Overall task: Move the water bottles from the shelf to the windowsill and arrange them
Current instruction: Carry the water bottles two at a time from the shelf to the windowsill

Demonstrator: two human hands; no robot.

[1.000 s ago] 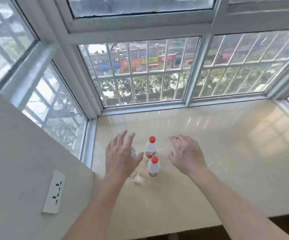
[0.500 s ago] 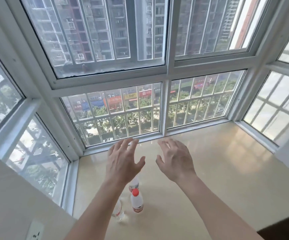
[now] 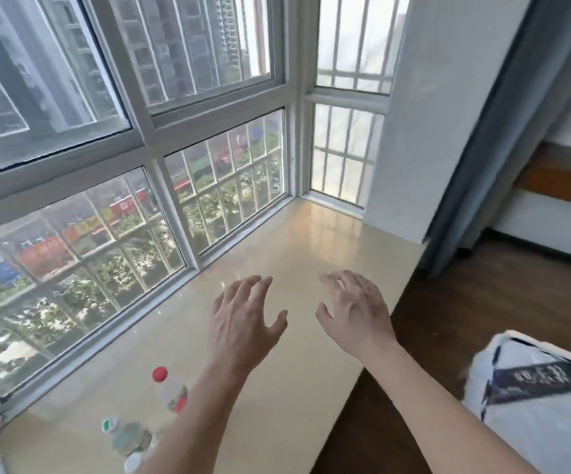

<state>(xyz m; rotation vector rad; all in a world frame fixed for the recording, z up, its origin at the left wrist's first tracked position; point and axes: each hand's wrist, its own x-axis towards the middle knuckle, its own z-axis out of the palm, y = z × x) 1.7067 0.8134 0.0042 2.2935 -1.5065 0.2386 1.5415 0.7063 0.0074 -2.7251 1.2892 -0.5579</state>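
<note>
Left hand (image 3: pixel 243 319) and right hand (image 3: pixel 356 313) both spread, empty, above glossy beige stone windowsill (image 3: pixel 311 241). Red-capped clear plastic bottle (image 3: pixel 171 388) and green-capped clear plastic bottle (image 3: pixel 126 436) upright on sill's left end, well apart from hands. Judgement: fetching next load; shelf unseen. Advice: one bottle per hand, grip mid-body.

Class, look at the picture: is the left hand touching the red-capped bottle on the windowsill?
Apart. The head view shows the left hand open, with bare windowsill between it and the red-capped bottle nearer the camera.
</note>
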